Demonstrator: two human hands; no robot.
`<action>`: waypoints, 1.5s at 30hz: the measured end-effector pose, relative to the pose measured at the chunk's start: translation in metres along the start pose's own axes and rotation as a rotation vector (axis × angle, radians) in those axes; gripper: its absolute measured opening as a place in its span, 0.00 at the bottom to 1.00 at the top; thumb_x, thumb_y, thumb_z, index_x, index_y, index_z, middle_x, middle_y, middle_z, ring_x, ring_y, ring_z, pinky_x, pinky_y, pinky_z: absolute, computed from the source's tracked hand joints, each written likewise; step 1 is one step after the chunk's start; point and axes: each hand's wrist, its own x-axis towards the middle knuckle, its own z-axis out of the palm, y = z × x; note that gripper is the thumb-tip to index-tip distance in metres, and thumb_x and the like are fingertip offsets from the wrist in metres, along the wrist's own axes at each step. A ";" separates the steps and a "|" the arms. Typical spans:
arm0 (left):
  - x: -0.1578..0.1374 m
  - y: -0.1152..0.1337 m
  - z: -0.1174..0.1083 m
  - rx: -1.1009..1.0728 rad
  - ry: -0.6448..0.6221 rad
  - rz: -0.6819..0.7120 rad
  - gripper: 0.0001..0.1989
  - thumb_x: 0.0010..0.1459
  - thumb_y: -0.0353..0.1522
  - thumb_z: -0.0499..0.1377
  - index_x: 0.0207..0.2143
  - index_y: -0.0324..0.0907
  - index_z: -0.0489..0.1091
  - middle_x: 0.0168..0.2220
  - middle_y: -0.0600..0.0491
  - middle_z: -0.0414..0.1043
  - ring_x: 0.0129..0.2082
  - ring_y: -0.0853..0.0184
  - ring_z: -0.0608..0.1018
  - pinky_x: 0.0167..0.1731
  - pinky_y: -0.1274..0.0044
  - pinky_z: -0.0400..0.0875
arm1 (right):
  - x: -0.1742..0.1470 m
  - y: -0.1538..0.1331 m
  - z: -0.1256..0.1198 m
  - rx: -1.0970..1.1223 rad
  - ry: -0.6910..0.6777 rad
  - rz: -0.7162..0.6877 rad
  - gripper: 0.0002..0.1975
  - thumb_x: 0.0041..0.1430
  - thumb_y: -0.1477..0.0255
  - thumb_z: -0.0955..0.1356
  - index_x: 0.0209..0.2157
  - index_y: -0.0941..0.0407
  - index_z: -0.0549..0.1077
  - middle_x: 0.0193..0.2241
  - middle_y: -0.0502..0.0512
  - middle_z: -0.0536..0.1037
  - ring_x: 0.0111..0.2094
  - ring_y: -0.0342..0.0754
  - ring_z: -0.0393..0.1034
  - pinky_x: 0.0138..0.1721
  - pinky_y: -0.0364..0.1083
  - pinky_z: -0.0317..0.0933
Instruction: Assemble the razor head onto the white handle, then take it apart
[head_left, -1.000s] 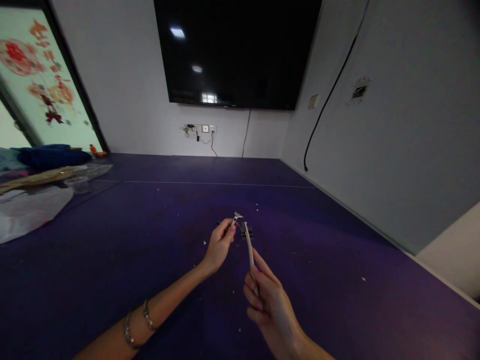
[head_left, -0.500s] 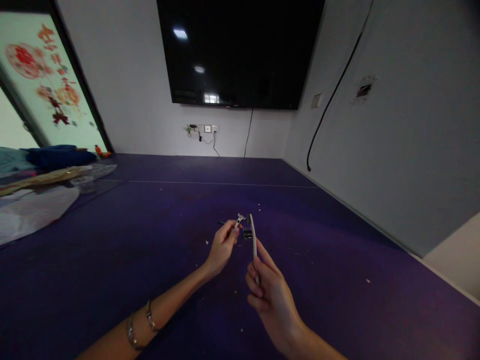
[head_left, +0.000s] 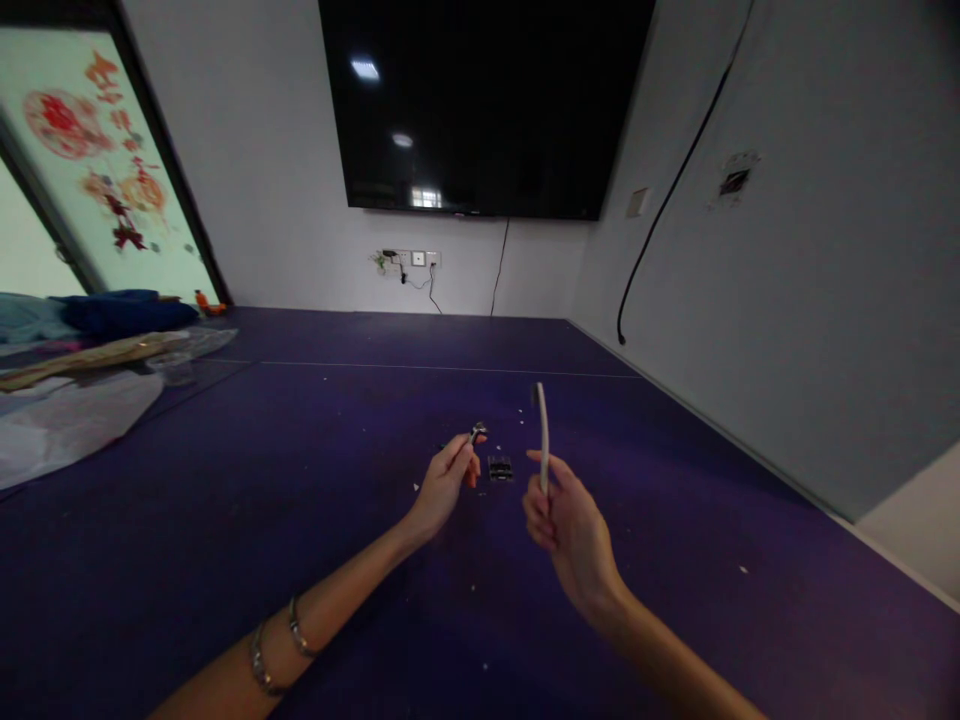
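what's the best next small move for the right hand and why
Probably ease the right hand leftward, bringing the pale brush-like tool to the small metal-headed tool in the left hand: a gap separates the two tools, and the pale one's dark side faces left.

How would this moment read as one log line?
left hand: holds small silvery tool | right hand: holds pale brush-like stick | black item: on purple surface, between hands
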 end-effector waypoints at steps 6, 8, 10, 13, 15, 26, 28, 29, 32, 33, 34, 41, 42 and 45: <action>-0.003 0.000 0.002 -0.083 -0.026 -0.143 0.21 0.56 0.46 0.51 0.42 0.39 0.66 0.20 0.61 0.54 0.17 0.76 0.57 0.17 0.83 0.51 | 0.063 -0.015 -0.043 -0.572 0.115 -0.289 0.27 0.56 0.51 0.59 0.13 0.56 0.58 0.12 0.45 0.52 0.15 0.38 0.46 0.18 0.42 0.41; -0.006 0.000 0.003 -0.159 -0.059 -0.175 0.18 0.56 0.45 0.53 0.40 0.41 0.64 0.20 0.62 0.52 0.15 0.78 0.54 0.15 0.84 0.48 | 0.072 -0.011 -0.054 -0.752 0.166 -0.317 0.28 0.56 0.51 0.58 0.12 0.55 0.56 0.12 0.46 0.53 0.16 0.39 0.47 0.20 0.42 0.43; -0.009 -0.001 0.005 -0.211 -0.084 -0.178 0.16 0.55 0.45 0.55 0.36 0.41 0.62 0.19 0.64 0.50 0.14 0.79 0.51 0.13 0.85 0.44 | 0.077 -0.007 -0.062 -0.883 0.189 -0.305 0.27 0.56 0.51 0.58 0.12 0.55 0.55 0.12 0.46 0.53 0.16 0.39 0.48 0.20 0.43 0.42; -0.011 -0.003 0.008 -0.267 -0.112 -0.183 0.16 0.56 0.45 0.54 0.31 0.40 0.61 0.18 0.64 0.49 0.13 0.81 0.49 0.11 0.86 0.42 | 0.077 0.001 -0.067 -1.046 0.179 -0.307 0.27 0.56 0.51 0.57 0.13 0.55 0.55 0.12 0.46 0.52 0.16 0.40 0.47 0.20 0.43 0.41; -0.013 -0.005 0.009 -0.300 -0.127 -0.192 0.18 0.56 0.47 0.53 0.29 0.40 0.60 0.17 0.64 0.49 0.12 0.81 0.48 0.10 0.86 0.43 | 0.076 0.005 -0.066 -1.137 0.164 -0.343 0.28 0.56 0.51 0.57 0.12 0.55 0.54 0.12 0.47 0.52 0.16 0.39 0.47 0.20 0.43 0.40; -0.024 0.007 0.019 -0.472 -0.187 -0.305 0.19 0.55 0.48 0.53 0.28 0.41 0.60 0.15 0.65 0.50 0.09 0.81 0.48 0.07 0.88 0.43 | 0.077 0.021 -0.076 -1.211 0.179 -0.505 0.27 0.59 0.55 0.56 0.12 0.56 0.53 0.12 0.47 0.52 0.15 0.39 0.48 0.20 0.43 0.39; -0.026 0.010 0.022 -0.515 -0.201 -0.347 0.18 0.56 0.47 0.52 0.28 0.41 0.60 0.15 0.64 0.53 0.08 0.81 0.50 0.06 0.87 0.43 | 0.076 0.024 -0.073 -1.158 0.158 -0.519 0.27 0.59 0.56 0.56 0.12 0.56 0.53 0.12 0.47 0.52 0.16 0.39 0.48 0.20 0.43 0.39; -0.028 0.012 0.023 -0.544 -0.212 -0.373 0.18 0.56 0.47 0.52 0.28 0.41 0.61 0.15 0.63 0.53 0.08 0.81 0.51 0.05 0.87 0.43 | 0.075 0.027 -0.072 -1.136 0.145 -0.527 0.26 0.60 0.56 0.56 0.13 0.56 0.53 0.12 0.47 0.52 0.16 0.39 0.48 0.20 0.43 0.40; -0.033 0.020 0.026 -0.646 -0.239 -0.475 0.18 0.57 0.46 0.52 0.27 0.40 0.61 0.15 0.62 0.53 0.08 0.80 0.50 0.05 0.88 0.43 | 0.075 0.036 -0.074 -1.101 0.130 -0.546 0.26 0.60 0.57 0.55 0.13 0.55 0.53 0.12 0.46 0.52 0.16 0.39 0.47 0.20 0.43 0.39; -0.034 0.022 0.026 -0.676 -0.247 -0.507 0.18 0.57 0.46 0.52 0.27 0.40 0.61 0.14 0.63 0.53 0.09 0.81 0.50 0.05 0.88 0.43 | 0.076 0.038 -0.076 -1.093 0.135 -0.547 0.26 0.60 0.57 0.55 0.13 0.55 0.53 0.12 0.46 0.52 0.16 0.39 0.47 0.20 0.43 0.39; -0.035 0.024 0.027 -0.701 -0.256 -0.532 0.18 0.57 0.46 0.52 0.27 0.40 0.61 0.14 0.63 0.52 0.09 0.81 0.49 0.05 0.88 0.43 | 0.076 0.040 -0.077 -1.084 0.144 -0.548 0.25 0.60 0.57 0.56 0.13 0.55 0.52 0.12 0.46 0.51 0.16 0.39 0.46 0.20 0.43 0.39; -0.038 0.029 0.026 -0.791 -0.307 -0.574 0.17 0.60 0.44 0.49 0.27 0.40 0.62 0.15 0.62 0.51 0.09 0.81 0.47 0.06 0.87 0.40 | 0.075 0.042 -0.073 -1.019 0.144 -0.579 0.24 0.60 0.59 0.56 0.14 0.55 0.52 0.12 0.46 0.52 0.16 0.38 0.45 0.19 0.43 0.39; -0.038 0.030 0.026 -0.796 -0.317 -0.570 0.17 0.60 0.44 0.48 0.27 0.40 0.62 0.15 0.62 0.51 0.09 0.80 0.47 0.06 0.87 0.40 | 0.075 0.043 -0.074 -1.028 0.136 -0.587 0.24 0.60 0.59 0.56 0.14 0.55 0.52 0.12 0.45 0.52 0.16 0.38 0.45 0.19 0.43 0.39; -0.036 0.029 0.026 -0.771 -0.328 -0.521 0.17 0.60 0.44 0.48 0.28 0.40 0.62 0.15 0.62 0.51 0.09 0.80 0.47 0.06 0.86 0.41 | 0.079 0.045 -0.082 -1.074 0.131 -0.613 0.24 0.60 0.60 0.57 0.13 0.55 0.52 0.12 0.45 0.51 0.16 0.38 0.46 0.19 0.43 0.39</action>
